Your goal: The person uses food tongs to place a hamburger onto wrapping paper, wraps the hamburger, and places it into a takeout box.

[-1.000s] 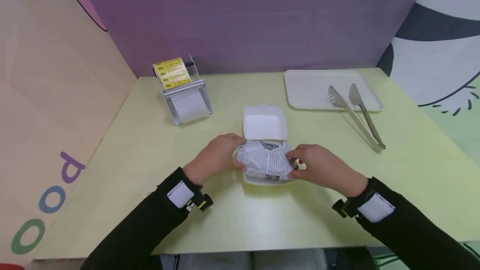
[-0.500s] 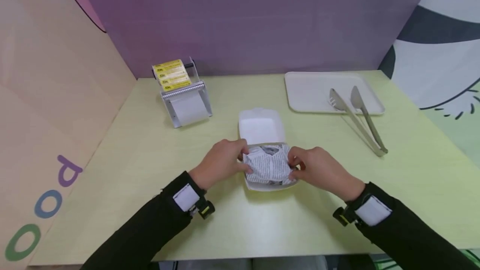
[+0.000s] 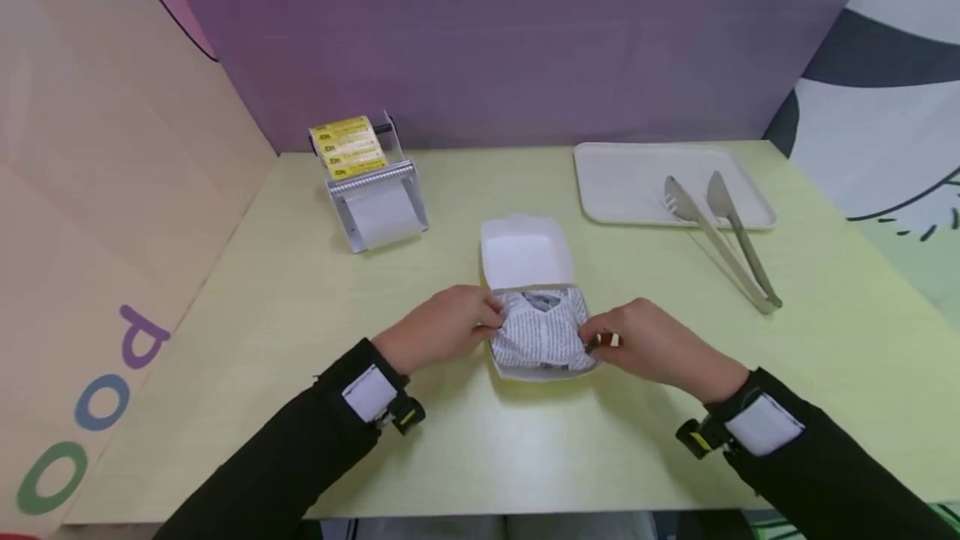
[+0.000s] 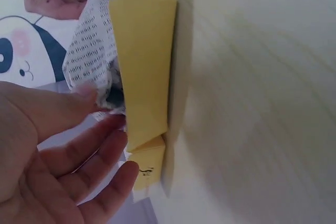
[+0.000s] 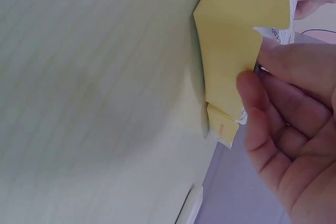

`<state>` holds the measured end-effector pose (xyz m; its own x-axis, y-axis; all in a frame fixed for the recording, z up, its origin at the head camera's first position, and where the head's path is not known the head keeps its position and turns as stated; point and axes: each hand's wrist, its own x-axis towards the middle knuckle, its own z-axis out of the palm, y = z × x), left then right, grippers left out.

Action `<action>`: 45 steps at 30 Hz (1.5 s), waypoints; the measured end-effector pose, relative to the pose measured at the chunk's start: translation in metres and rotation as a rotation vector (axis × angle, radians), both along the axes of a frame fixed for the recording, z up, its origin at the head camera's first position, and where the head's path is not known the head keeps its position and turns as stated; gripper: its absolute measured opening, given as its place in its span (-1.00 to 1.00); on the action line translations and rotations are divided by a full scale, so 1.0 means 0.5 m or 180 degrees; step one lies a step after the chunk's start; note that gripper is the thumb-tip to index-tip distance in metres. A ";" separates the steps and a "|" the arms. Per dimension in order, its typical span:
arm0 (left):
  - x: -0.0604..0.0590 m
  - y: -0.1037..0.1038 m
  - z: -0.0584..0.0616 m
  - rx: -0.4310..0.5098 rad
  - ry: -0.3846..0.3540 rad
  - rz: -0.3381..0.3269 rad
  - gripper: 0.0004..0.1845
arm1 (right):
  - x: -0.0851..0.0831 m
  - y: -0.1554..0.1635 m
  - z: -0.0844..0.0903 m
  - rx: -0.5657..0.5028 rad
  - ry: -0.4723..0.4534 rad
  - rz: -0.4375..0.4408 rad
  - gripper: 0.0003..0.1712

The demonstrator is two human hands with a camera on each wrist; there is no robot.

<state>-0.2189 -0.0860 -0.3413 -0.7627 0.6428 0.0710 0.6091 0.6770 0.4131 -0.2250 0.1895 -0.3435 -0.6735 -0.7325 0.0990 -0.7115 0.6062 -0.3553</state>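
Fingers [image 3: 491,317] seemingly pinch parcel [image 3: 542,336] edges.

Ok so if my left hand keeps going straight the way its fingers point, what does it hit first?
The left hand already touches the printed paper bundle in the yellow box. Beyond that it would probably reach the right hand, though depth is hard to judge.
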 end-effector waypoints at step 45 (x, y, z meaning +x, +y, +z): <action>-0.085 -0.035 -0.030 0.0822 -0.0796 0.0720 -0.94 | -0.070 -0.005 -0.002 -0.0243 -0.0931 -0.0264 -0.76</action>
